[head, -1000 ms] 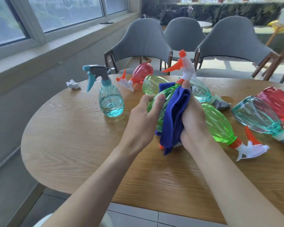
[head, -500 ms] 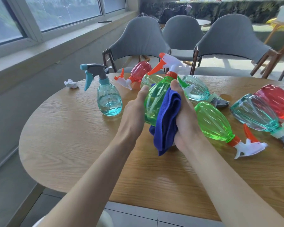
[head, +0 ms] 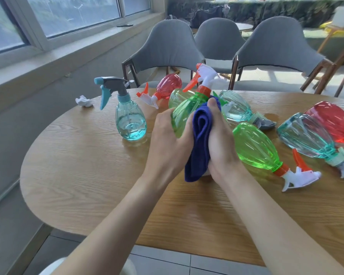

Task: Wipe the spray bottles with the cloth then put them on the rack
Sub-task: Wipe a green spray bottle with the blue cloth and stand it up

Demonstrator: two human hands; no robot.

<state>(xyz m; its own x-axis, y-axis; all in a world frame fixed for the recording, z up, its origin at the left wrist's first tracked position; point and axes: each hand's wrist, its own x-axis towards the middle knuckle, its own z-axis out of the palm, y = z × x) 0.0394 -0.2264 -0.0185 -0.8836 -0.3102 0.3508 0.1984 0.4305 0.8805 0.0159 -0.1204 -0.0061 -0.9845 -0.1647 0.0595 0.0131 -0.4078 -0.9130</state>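
Now mid-wipe on one green bottle [head: 184, 114], held over the middle of the table [head: 77, 175] with the spray head [head: 205, 74] tilted up and away; cannot tell whether the base touches the wood, hidden behind the hands. Gripped on the left flank by the left hand [head: 167, 143], fingers curled round and tips out of sight behind. Pressed on the right flank by the right hand [head: 220, 147], closed on the folded blue cloth [head: 200, 143], thumb up near the orange collar [head: 204, 90].

To do this well: turn the bottle with the left hand and draw the cloth from collar down to base, along the ribs rather than across, to miss no groove. Open the cloth out a little; bunched so thick, probably touches only a narrow strip. Grip firmly, smooth plastic being likely to slip. Mind the trigger. Mind also the second green bottle [head: 256, 147] lying just beside the right wrist, apt to roll if nudged. No rack in view, so look for it before carrying anything off.
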